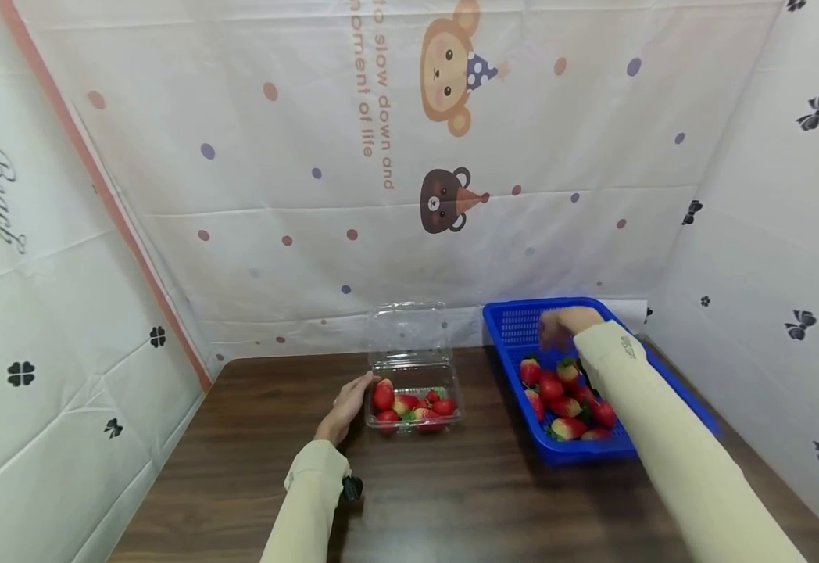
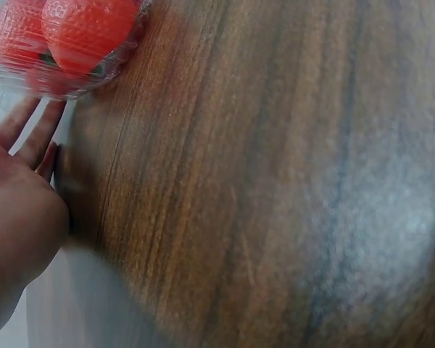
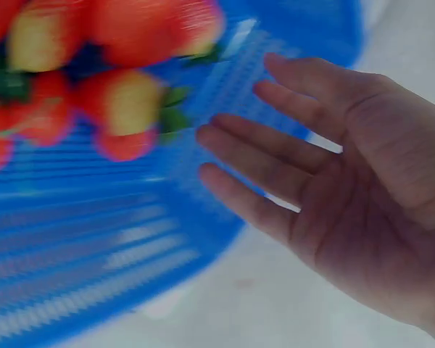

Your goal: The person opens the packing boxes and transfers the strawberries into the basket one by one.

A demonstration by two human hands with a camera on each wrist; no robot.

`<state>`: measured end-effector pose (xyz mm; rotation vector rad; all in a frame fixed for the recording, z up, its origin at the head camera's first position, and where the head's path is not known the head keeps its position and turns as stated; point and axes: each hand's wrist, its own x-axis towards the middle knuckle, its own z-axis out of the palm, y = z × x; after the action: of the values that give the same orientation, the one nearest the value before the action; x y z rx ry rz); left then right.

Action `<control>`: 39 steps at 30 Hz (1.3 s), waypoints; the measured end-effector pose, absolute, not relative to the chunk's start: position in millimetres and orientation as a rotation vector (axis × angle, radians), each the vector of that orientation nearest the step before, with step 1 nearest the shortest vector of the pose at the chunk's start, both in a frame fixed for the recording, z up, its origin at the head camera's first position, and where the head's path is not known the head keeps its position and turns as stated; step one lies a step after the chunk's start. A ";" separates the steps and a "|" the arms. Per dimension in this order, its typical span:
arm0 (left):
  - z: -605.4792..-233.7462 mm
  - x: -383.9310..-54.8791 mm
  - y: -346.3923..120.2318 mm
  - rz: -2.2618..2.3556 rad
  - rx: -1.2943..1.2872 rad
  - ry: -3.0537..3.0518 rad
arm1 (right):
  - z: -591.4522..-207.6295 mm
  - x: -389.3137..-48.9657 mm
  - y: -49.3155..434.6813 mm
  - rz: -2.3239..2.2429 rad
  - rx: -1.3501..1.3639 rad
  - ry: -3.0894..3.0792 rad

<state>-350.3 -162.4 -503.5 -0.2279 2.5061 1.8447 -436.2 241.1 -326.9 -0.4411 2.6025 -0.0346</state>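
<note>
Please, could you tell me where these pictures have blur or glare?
Head view: the right hand looks smeared, and a soft sheen lies on the table; left wrist view: pale glare on the wood at the right side, with the left hand in dimmer light; right wrist view: strawberries and blue basket are blurred, the hand clearer.

The left sleeve [image 1: 305,504] and right sleeve [image 1: 670,438] are long and pale yellow. A small dark marking [image 1: 627,347] is located near the right sleeve's end. A small black fitting [image 1: 353,488] projects beside the left sleeve's end.
</note>
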 end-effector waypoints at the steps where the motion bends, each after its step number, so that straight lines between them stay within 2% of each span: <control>1: -502.6 -350.3 -162.9 1.840 -0.228 2.509 | -320.0 -437.4 231.8 -0.036 -0.495 2.621; 5: -498.5 -350.6 -164.9 1.832 -0.204 2.520 | -297.9 -436.7 185.7 0.012 -0.761 2.678; 9: -498.2 -350.6 -167.4 1.843 -0.199 2.503 | -292.1 -424.7 130.8 0.117 -0.948 2.692; 16: -501.1 -347.5 -167.8 1.841 -0.202 2.486 | -335.9 -390.1 59.7 0.203 -1.097 2.505; 25: -502.3 -346.7 -164.6 1.831 -0.205 2.495 | -383.5 -371.3 38.5 0.100 -0.956 2.404; 32: -504.7 -348.3 -163.3 1.838 -0.211 2.468 | -393.1 -367.9 38.8 0.188 -0.926 2.476; 39: -502.2 -350.1 -164.1 1.826 -0.232 2.486 | -399.4 -368.0 32.8 0.294 -1.028 2.504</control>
<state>-350.1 -164.1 -502.2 -0.2319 2.4863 1.8255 -368.0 32.8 -399.4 -1.0283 2.5042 0.2942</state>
